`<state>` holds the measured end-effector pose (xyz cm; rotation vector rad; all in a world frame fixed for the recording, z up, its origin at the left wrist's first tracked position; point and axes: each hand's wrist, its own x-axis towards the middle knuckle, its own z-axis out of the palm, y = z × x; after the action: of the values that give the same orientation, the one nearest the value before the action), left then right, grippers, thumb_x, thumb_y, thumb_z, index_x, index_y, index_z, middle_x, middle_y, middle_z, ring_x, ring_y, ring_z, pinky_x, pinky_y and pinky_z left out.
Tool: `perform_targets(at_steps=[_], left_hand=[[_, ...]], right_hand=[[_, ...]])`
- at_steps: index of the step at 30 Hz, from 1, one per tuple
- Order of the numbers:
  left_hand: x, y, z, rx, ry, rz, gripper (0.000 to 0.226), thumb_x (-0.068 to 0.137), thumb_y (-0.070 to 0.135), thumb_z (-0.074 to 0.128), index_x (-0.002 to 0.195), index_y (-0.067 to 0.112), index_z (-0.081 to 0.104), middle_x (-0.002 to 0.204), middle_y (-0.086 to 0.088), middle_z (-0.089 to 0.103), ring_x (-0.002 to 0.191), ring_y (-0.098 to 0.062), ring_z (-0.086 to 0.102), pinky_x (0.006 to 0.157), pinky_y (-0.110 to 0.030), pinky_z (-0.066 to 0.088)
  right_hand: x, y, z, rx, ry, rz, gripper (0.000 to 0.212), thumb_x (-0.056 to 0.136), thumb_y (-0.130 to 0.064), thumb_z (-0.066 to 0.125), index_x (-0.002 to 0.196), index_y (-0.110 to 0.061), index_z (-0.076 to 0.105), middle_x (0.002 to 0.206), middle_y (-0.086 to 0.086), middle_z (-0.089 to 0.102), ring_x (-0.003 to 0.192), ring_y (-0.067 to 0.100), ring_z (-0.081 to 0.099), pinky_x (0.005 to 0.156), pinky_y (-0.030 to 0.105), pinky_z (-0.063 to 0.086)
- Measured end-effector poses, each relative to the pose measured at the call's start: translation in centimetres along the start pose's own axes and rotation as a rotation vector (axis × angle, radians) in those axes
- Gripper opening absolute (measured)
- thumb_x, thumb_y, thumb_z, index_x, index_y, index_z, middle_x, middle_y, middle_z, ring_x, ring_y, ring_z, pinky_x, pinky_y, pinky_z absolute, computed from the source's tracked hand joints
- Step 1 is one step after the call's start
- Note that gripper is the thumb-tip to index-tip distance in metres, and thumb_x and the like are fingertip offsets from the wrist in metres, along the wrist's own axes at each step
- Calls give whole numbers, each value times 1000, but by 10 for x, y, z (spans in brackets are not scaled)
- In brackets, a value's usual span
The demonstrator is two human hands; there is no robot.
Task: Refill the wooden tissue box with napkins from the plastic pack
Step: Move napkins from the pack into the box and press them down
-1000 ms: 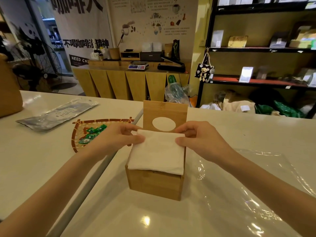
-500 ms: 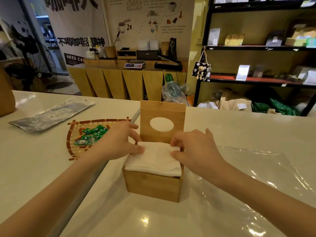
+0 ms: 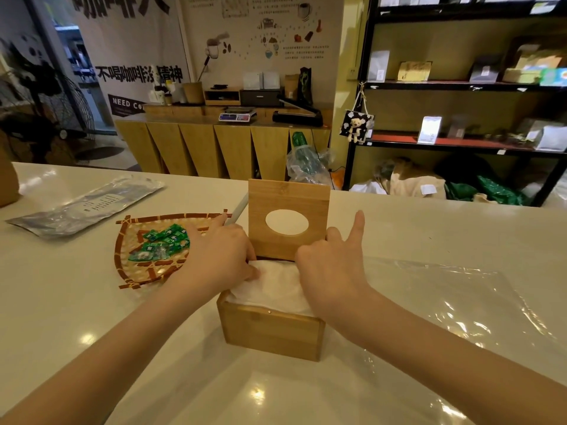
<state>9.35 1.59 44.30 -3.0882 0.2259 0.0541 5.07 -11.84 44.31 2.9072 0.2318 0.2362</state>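
Both hands press napkins into the open box.

The box [image 3: 271, 332] stands on the near table [image 3: 76, 302], napkins [image 3: 273, 286] filling its top. The left hand [image 3: 219, 259] and right hand [image 3: 329, 265] lie flat on the stack, pressing, gripping nothing. The empty pack [image 3: 454, 302] lies just right of the box. Behind the hands the lid [image 3: 288, 219] stands upright; farther left sits a basket [image 3: 135, 271] of green sweets [image 3: 162, 243].

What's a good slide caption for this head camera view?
Both hands, left and right, press white napkins into the open wooden tissue box, its lid upright behind.
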Motion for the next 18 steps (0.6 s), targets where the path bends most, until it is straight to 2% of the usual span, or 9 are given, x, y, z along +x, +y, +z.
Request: perform_targets(at_steps=[2,4,6,8,10,14,16,18], left_hand=[[-3,2,1,58,43,-23,26,79,44,62,100,31,69,146,-2,37,144,-27,7,108,-68,4],[-8,6,1,127,115,-33,26,77,46,62,97,31,70,148,-2,37,144,-28,7,107,-68,2],[-12,10,1,184,196,-16,24,77,45,63,93,28,69,149,-2,35,144,-29,8,107,-68,2],[-16,9,-1,145,221,16,19,77,44,64,87,28,68,150,0,33,144,-27,8,108,-67,2],[-18,4,-5,17,141,46,20,76,47,64,89,32,68,152,2,28,144,-24,5,110,-65,2],[-18,-13,-13,-72,-190,78,49,72,50,67,118,38,57,156,4,15,144,-24,-6,111,-65,0],[-17,-17,-14,-50,-248,94,54,71,46,69,122,39,53,157,4,13,144,-25,-9,110,-65,-1],[-15,-16,-15,7,-243,107,55,72,42,70,123,40,50,157,3,9,144,-27,-12,109,-67,-3]], right_hand=[[0,0,0,0,35,-11,3,83,-14,61,84,-15,58,87,6,49,107,30,44,104,71,-7],[2,3,2,13,46,12,15,83,-14,60,98,-17,61,99,6,53,110,31,43,105,70,-4],[3,5,3,80,46,23,12,84,-13,58,94,-17,63,96,3,56,110,30,44,106,69,-3],[2,8,3,172,6,40,10,85,-15,56,89,-18,65,92,2,62,111,27,45,108,66,-1],[2,14,0,274,-59,49,13,86,-24,56,92,-20,67,96,2,65,111,25,46,109,64,2],[-2,23,-14,387,-263,-13,34,76,-39,67,104,-21,65,104,1,63,112,23,45,110,63,7],[-1,23,-18,343,-351,-45,44,73,-40,70,111,-20,61,109,2,60,117,24,42,110,64,8],[-1,19,-19,270,-385,-70,39,74,-35,70,108,-18,59,112,4,57,120,26,38,109,67,4]])
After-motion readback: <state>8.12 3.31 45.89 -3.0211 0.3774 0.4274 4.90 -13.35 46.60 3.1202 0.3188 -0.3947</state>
